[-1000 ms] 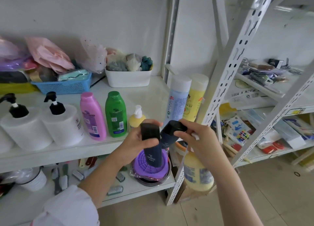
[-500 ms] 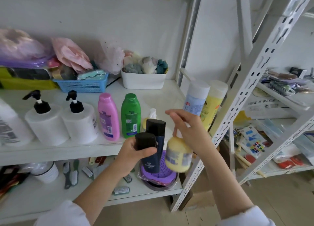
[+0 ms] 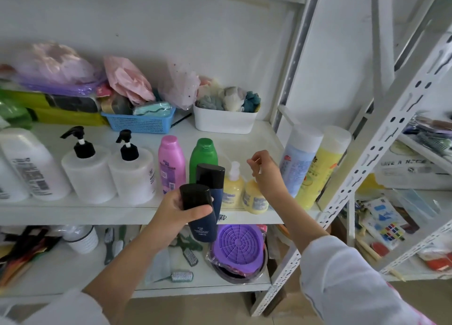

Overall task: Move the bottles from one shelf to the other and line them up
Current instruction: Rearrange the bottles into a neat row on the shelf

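My left hand (image 3: 176, 210) grips two dark navy bottles with black caps (image 3: 199, 214), one in front of the other, at the front edge of the upper shelf (image 3: 73, 214). My right hand (image 3: 265, 175) is closed around the pump of a small yellow pump bottle (image 3: 254, 199), whose base rests on that shelf beside a matching yellow pump bottle (image 3: 232, 189). Left of these stand a green bottle (image 3: 204, 151), a pink bottle (image 3: 171, 163), two white pump bottles (image 3: 133, 175) and a large white bottle (image 3: 31, 163). A tall light-blue bottle (image 3: 300, 158) and a tall yellow bottle (image 3: 322, 166) stand at the right end.
A blue basket (image 3: 139, 123), a white tub (image 3: 225, 123) and plastic bags fill the back of the shelf. The lower shelf holds a purple round grid (image 3: 238, 245), brushes and a white jar (image 3: 82, 239). A perforated white upright (image 3: 367, 158) separates a second cluttered rack on the right.
My right hand passed its dark bottle to my left hand, lifted the yellow pump bottle from below and set it on the upper shelf. The view shifted up and right.
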